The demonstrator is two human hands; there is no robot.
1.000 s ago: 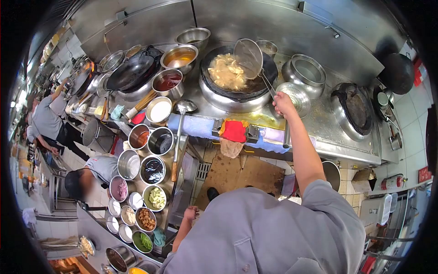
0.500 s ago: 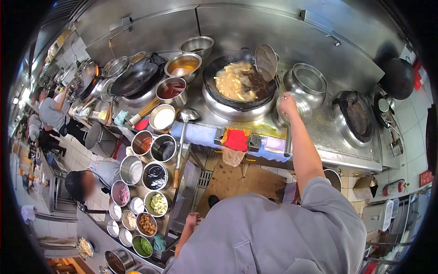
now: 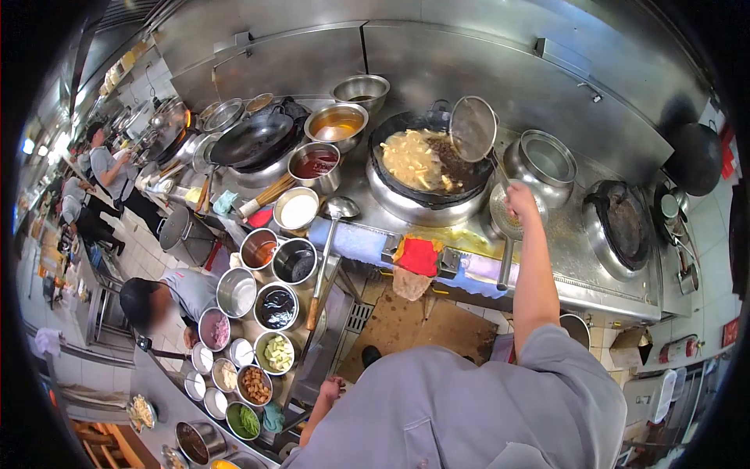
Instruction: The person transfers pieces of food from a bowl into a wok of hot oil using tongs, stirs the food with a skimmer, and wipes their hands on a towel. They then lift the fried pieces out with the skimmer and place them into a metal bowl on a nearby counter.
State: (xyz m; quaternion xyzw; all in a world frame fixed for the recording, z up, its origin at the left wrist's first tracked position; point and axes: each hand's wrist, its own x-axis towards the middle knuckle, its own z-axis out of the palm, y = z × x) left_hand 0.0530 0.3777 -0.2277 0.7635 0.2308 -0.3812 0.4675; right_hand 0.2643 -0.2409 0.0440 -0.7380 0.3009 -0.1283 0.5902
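Note:
My right hand [image 3: 522, 201] is closed around the long handle of a round mesh strainer [image 3: 473, 129]. The strainer's bowl is tilted up at the back right edge of a large wok [image 3: 391, 173]. Pale, strip-like pieces of food [image 3: 410, 159] lie in bubbling dark oil, mostly on the wok's left side. Beneath my right hand, a perforated ladle [image 3: 506, 262] rests over a metal pot, its handle pointing toward me. My left hand [image 3: 332, 388] hangs low by my side, fingers curled, with nothing visible in it.
Left of the wok stand bowls of amber liquid [image 3: 336, 123] and red sauce [image 3: 315, 164]. A ladle [image 3: 334, 234] lies beside several ingredient containers. A lidded-looking steel pot [image 3: 539, 168] and another burner [image 3: 617, 227] are at right. A co-worker [image 3: 176, 301] is at left.
The view has swung left, so everything sits further right and lower. The strainer's bowl has come slightly down toward the wok and shows more of its mesh face. The left hand stays low.

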